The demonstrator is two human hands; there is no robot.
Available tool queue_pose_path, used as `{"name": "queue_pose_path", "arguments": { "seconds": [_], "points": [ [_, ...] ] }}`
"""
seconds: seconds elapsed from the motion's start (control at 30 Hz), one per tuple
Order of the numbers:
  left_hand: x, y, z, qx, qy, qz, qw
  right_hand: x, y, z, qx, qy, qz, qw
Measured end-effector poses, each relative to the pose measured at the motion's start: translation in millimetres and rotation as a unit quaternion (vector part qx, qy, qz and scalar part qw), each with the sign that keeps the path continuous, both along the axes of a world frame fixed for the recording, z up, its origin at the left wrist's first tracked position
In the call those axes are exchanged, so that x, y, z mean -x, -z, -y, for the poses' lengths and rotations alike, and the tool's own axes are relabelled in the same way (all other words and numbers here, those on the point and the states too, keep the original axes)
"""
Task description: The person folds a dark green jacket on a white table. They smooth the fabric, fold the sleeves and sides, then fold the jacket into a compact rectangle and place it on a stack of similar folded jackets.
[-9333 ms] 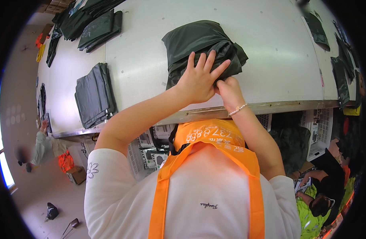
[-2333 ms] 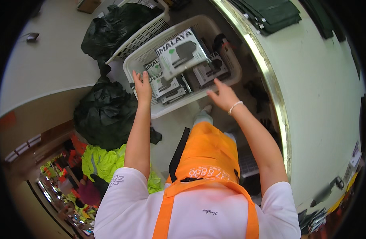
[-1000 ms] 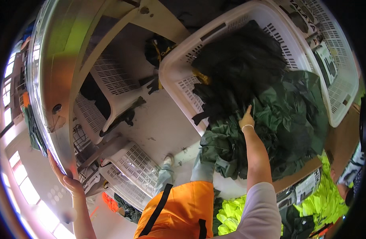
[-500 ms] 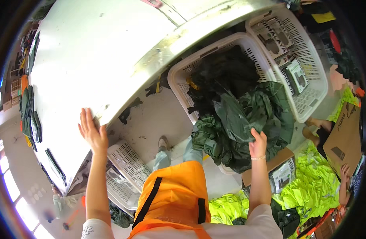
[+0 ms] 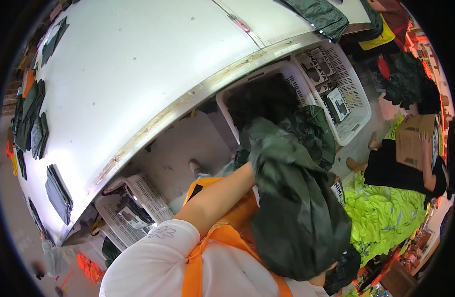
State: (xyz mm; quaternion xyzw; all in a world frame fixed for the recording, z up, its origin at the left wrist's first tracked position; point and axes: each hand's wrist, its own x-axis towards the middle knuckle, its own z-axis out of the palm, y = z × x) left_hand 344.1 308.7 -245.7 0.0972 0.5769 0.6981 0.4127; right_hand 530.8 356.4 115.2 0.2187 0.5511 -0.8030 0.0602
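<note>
My left forearm (image 5: 220, 198) reaches across my front to a thin, dark green garment (image 5: 299, 213), raised close before my body. Around my left wrist the fabric bunches, covering the fingers; the hand appears to grip it. Only a little of my right arm or hand (image 5: 320, 279) shows past the garment's lower edge, and its fingers are out of sight. Behind the raised piece, more dark green cloth (image 5: 314, 131) spills over the side of a white plastic basket (image 5: 228, 106), which also holds black cloth (image 5: 264, 96).
A long white table (image 5: 138, 74) bears folded dark garments (image 5: 58, 193). A second white basket (image 5: 358, 116) holds packaged goods; more baskets (image 5: 151, 195) stand at lower left. To the right, bright yellow clothing (image 5: 386, 215) lies heaped beside another person holding a cardboard box (image 5: 413, 141).
My left hand has left the table edge and crossed to the dark green garment. The garment has come up from the basket toward my body. The person at right has shifted with the box.
</note>
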Motion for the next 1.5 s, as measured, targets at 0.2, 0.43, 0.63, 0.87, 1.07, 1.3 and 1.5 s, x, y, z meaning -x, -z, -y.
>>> {"name": "queue_pose_path", "arguments": {
  "seconds": [0.2,0.43,0.63,0.87,1.07,1.3,1.5],
  "points": [
    [73.1,-259.1,93.7,0.226,0.199,-0.537,0.788,-9.6,13.4,-16.7,-0.129,-0.336,0.204,0.910],
    [-31.9,-358.6,260.0,-0.015,0.317,-0.847,0.426,94.7,-32.3,-22.9,-0.592,0.032,-0.111,0.798],
    [-40.3,-429.5,316.8,0.110,0.212,-0.888,0.393,200.0,-4.8,117.6,-0.506,-0.560,-0.076,0.652],
    [-49.5,-435.5,441.1,0.386,-0.307,-0.677,0.546,156.7,-15.3,168.8,-0.193,-0.772,0.092,0.598],
    [-78.2,-422.5,449.5,0.329,-0.510,-0.630,0.484,208.6,58.1,236.5,0.090,-0.475,-0.087,0.871],
    [-93.8,-434.5,456.2,0.373,-0.354,-0.764,0.389,187.6,42.1,285.7,-0.100,-0.834,0.020,0.542],
    [-82.6,-422.1,452.6,0.384,-0.403,-0.754,0.348,119.5,3.1,312.1,-0.148,-0.720,-0.247,0.632]
  ]
}}
